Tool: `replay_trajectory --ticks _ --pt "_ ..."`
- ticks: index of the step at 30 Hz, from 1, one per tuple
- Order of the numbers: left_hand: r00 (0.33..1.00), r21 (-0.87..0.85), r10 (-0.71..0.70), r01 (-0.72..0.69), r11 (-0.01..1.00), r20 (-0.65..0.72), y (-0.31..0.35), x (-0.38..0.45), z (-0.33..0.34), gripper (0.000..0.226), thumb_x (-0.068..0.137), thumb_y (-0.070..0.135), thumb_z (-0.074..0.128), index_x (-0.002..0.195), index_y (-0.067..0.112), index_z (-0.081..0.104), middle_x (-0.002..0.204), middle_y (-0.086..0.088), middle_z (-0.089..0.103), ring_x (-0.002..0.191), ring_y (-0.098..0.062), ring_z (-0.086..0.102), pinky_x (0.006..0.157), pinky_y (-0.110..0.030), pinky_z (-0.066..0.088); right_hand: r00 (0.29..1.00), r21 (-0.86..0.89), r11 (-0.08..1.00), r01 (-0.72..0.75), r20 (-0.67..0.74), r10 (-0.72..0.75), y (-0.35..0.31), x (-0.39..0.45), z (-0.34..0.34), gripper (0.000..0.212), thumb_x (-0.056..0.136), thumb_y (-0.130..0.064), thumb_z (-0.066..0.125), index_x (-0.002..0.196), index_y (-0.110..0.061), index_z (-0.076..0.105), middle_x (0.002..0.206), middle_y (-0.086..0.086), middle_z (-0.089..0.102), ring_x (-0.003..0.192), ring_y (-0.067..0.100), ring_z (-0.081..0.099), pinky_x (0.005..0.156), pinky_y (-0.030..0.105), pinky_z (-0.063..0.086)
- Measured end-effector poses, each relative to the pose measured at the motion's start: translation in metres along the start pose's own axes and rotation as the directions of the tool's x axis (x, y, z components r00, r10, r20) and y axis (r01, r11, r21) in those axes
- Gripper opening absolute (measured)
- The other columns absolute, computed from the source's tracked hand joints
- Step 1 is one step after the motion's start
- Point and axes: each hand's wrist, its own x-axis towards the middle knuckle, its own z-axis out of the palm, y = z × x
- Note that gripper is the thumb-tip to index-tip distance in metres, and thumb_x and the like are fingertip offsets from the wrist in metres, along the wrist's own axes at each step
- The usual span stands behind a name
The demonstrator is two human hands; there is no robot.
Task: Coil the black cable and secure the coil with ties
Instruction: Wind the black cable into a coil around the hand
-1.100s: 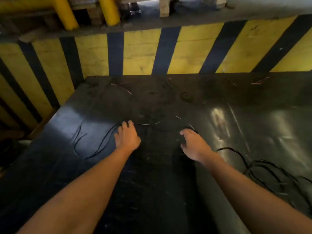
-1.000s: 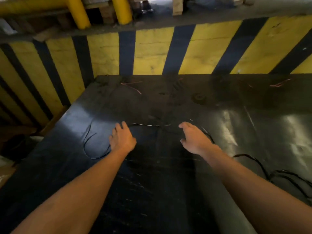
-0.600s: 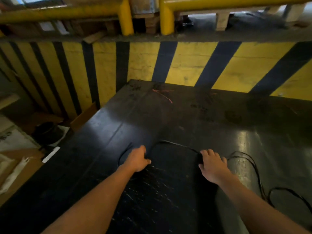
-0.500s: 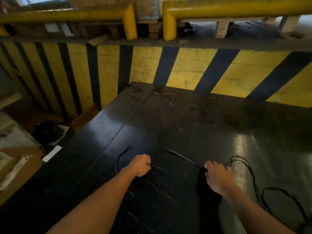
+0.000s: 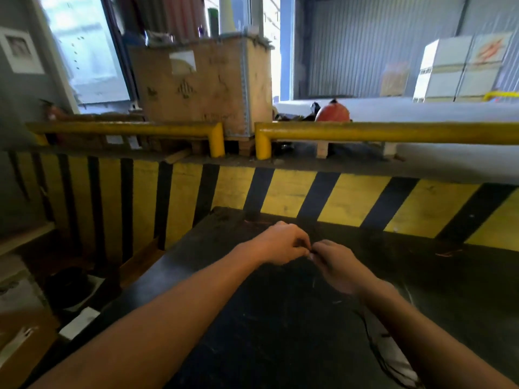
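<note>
My left hand [image 5: 280,244] and my right hand [image 5: 335,266] meet fingertip to fingertip above the black tabletop [image 5: 252,318]. Both are pinched closed where they touch, apparently on the black cable, which is barely visible against the dark surface there. A stretch of the black cable [image 5: 373,343] trails on the table under my right forearm toward the lower right. No coil and no ties can be made out.
A yellow and black striped wall [image 5: 309,192] stands right behind the table. Yellow rails [image 5: 365,131] run above it, with a wooden crate [image 5: 202,85] beyond. The table's left edge drops to boxes and clutter on the floor [image 5: 33,304]. Thin reddish wire scraps [image 5: 446,252] lie at the back right.
Both hands lifted off the table and came together, closing at the fingertips. The camera tilted up, so the warehouse behind the wall is now in view.
</note>
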Motion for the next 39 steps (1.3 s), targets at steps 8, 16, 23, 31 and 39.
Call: replay_trajectory --ticks 8,16,23,31,39 --pt "0.993 0.097 -0.043 0.054 0.994 -0.113 0.04 -0.075 -0.058 0.017 0.095 0.026 0.054 0.107 0.017 0.063 0.095 0.001 0.062 0.079 -0.004 0.055 0.074 -0.02 0.045 0.994 -0.122 0.992 -0.042 -0.108 0.029 0.01 -0.043 -0.108 0.019 0.095 -0.022 0.045 0.096 -0.013 0.061 0.086 0.001 0.058 0.084 0.02 0.058 0.072 0.029 0.043" --pt "0.995 -0.788 -0.101 0.059 0.613 -0.004 0.092 -0.116 -0.09 0.031 0.097 0.034 0.047 0.079 0.013 0.061 0.061 0.002 0.054 0.049 -0.01 0.05 0.055 -0.026 0.053 0.987 -0.029 0.988 -0.151 -0.058 0.149 0.014 -0.073 -0.125 0.016 0.096 -0.02 0.042 0.091 -0.018 0.057 0.072 -0.009 0.052 0.068 0.004 0.052 0.061 0.018 0.04" --pt "0.998 -0.939 -0.068 0.036 0.342 0.013 0.113 -0.115 -0.087 0.026 0.083 0.037 0.06 0.066 0.017 0.055 0.065 0.0 0.061 0.052 -0.011 0.056 0.055 -0.029 0.055 0.939 0.102 0.954 -0.283 -0.172 0.297 0.041 -0.084 -0.122 0.023 0.096 -0.018 0.043 0.11 -0.007 0.058 0.092 0.008 0.065 0.076 0.014 0.06 0.071 0.029 0.052" --pt "0.959 -0.949 -0.082 -0.28 -0.148 -0.27 0.156 -0.073 -0.09 0.033 0.089 0.032 0.056 0.062 0.015 0.066 0.11 -0.01 0.072 0.103 -0.022 0.069 0.077 -0.043 0.06 0.97 -0.03 0.978 -0.206 0.129 0.208 0.004 -0.105 -0.09 0.023 0.097 -0.031 0.036 0.109 -0.022 0.054 0.086 -0.005 0.061 0.074 0.009 0.059 0.066 0.023 0.048" --pt "0.859 -0.916 -0.347 -0.287 0.282 -0.376 0.124 -0.054 -0.089 0.024 0.1 0.027 0.042 0.106 0.041 0.061 0.155 -0.001 0.033 0.138 -0.04 0.033 0.1 -0.071 0.029 0.996 -0.029 0.999 0.031 0.087 -0.028 -0.014 -0.126 -0.168 0.016 0.095 -0.033 0.044 0.09 -0.027 0.058 0.081 -0.012 0.057 0.075 -0.001 0.056 0.069 0.015 0.043"
